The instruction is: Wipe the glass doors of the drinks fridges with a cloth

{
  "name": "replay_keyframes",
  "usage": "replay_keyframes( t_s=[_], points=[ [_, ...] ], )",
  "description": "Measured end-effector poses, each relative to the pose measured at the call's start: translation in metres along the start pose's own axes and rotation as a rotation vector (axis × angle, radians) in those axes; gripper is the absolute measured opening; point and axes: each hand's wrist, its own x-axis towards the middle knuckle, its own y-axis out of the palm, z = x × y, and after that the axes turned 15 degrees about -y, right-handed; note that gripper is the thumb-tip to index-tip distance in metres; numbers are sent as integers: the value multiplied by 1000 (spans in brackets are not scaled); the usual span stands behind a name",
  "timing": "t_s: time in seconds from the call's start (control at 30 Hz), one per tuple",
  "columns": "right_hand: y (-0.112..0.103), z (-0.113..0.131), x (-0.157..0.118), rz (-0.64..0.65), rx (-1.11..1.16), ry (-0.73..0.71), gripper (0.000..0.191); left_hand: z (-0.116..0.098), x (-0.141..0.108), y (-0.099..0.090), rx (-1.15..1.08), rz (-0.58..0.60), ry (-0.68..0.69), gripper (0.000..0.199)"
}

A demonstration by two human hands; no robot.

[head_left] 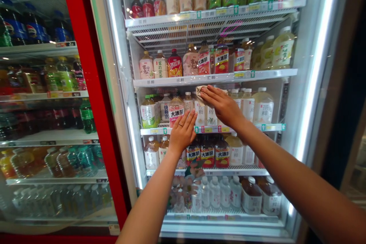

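Observation:
My right hand (219,101) presses a folded beige cloth (201,93) against the glass door (183,78) of a lit drinks fridge. The cloth shows beyond the fingertips, level with the gap under the middle shelf's edge; the rest of it lies hidden under the palm. Lower and to the left, my left hand (183,131) rests flat on the same glass, its fingers stretched upward and a ring on one of them. It holds nothing. Behind the glass stand rows of bottled tea, among them a pink-labelled bottle (175,110) just above my left hand.
White shelves (214,79) with price strips carry many bottles inside. Bright light strips (317,61) run down both sides of the fridge. To the left, past a red frame (94,106), stands a second fridge with cola bottles (36,26). A flowery reflection (187,183) shows low in the glass.

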Motion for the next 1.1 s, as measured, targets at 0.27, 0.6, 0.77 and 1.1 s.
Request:
replay_keyframes(
  t_s=[0.27,0.6,0.77,1.1],
  points=[
    [6,4,12,-9,40,45,98,0,-1,1,4,10,9,88],
    [-8,-5,8,38,15,33,100,0,0,-1,29,-28,24,87],
    [-5,2,22,81,17,1,102,0,2,-2,41,-75,33,83],
    [-7,2,19,48,-21,34,100,0,1,1,43,-77,27,82]
  ],
)
